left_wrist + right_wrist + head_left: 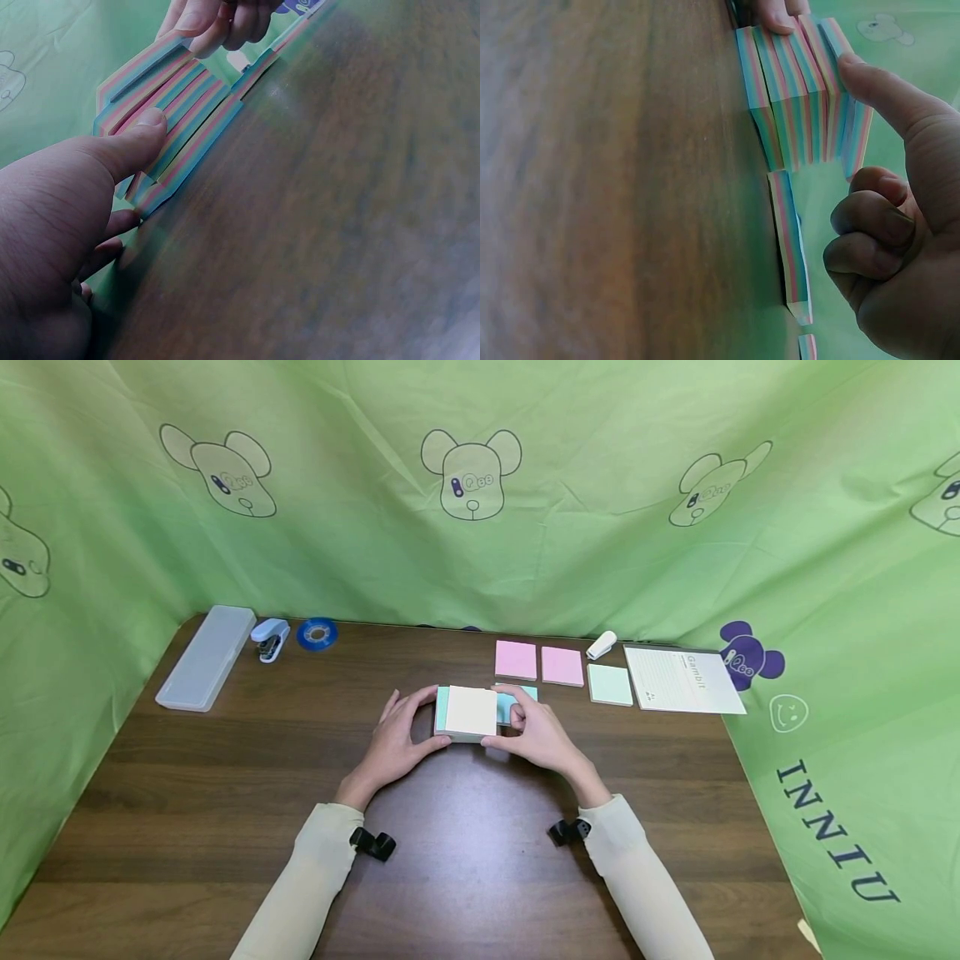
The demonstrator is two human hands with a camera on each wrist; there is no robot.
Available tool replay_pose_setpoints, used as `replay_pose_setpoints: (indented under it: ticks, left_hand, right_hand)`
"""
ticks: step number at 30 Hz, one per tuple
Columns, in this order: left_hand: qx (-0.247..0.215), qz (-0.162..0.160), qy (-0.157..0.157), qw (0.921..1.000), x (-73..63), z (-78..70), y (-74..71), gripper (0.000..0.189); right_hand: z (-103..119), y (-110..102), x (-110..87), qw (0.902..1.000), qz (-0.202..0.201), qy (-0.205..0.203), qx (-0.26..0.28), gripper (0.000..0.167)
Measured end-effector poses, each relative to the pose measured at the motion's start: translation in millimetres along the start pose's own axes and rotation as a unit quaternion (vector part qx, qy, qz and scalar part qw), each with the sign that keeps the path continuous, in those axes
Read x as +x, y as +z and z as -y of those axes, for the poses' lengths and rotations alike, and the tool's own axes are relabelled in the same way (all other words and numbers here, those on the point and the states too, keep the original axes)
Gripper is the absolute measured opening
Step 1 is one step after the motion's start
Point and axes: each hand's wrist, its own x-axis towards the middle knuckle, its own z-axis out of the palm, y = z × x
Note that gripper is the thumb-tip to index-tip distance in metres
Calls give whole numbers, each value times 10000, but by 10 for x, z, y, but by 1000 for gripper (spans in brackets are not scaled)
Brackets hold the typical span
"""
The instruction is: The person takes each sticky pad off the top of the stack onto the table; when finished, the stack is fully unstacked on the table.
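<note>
Near the middle of the table stands a stack of square sticky note pads (467,738), with pastel-striped edges plain in both wrist views. Its cream top pad (471,710) sits shifted right, baring a strip of the blue pad below. My left hand (393,739) grips the stack's left side, thumb on the near edges. From the right, my right hand (543,737) pinches the upper pads between thumb and index finger; its other fingers (870,225) are curled in. A blue pad (507,710) lies on the table just right of the stack, partly hidden by that hand.
Farther back lie two pink pads (516,660), a mint pad (610,685), a small white object (602,645) and a Gambit notepad (684,681). At the back left are a translucent case (206,660), a pale blue stapler (270,637) and a blue tape roll (317,633).
</note>
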Motion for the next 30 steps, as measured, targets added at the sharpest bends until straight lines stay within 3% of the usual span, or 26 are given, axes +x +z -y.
replay_pose_setpoints:
  ticks: [9,22,30]
  left_hand:
    - [-59,32,-21,10000,6,36,7,88]
    - [-41,42,-80,10000,1,27,1,87]
    - [6,-7,27,10000,6,23,9,87]
  right_hand:
    - [24,11,21,9996,5,69,-268,98]
    - [104,12,41,9976,-12,195,-671,91]
    - [99,14,38,9973,-130,62,-718,87]
